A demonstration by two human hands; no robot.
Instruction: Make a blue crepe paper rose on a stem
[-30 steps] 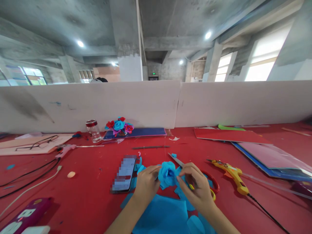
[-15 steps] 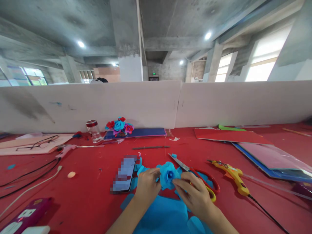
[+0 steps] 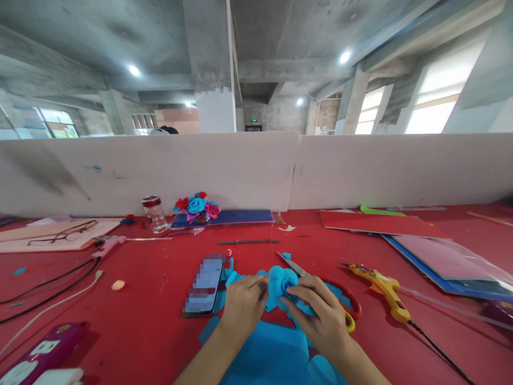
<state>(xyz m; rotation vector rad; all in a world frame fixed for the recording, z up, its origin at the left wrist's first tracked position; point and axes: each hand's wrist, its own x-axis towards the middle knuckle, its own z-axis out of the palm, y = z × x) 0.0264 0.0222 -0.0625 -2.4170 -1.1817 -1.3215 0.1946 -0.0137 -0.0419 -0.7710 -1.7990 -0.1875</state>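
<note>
A blue paper flower (image 3: 277, 283) with layered, curled petals is held up between my two hands. My left hand (image 3: 245, 302) is closed at its left side, gripping it low or from behind; the exact hold is hidden by my fingers. The fingers of my right hand (image 3: 318, 310) pinch a petal at the flower's right, near its centre. Below both hands lies blue sheet material (image 3: 268, 353) with cut pieces around it. Scissors (image 3: 352, 302) with red and yellow handles rest just behind my right hand, their blades pointing away to the left.
A phone (image 3: 204, 286) lies left of my hands. To the right sits a yellow glue gun (image 3: 379, 289) with its cord. Farther back stand a small bouquet (image 3: 197, 207) and a glass jar (image 3: 155, 215). A pink glue gun (image 3: 108, 247), glasses (image 3: 64, 235) and a purple power strip (image 3: 48, 353) are left.
The flower has turned, its centre now facing more to the right. My right hand has moved slightly left and its fingers have come onto the petals near the centre.
</note>
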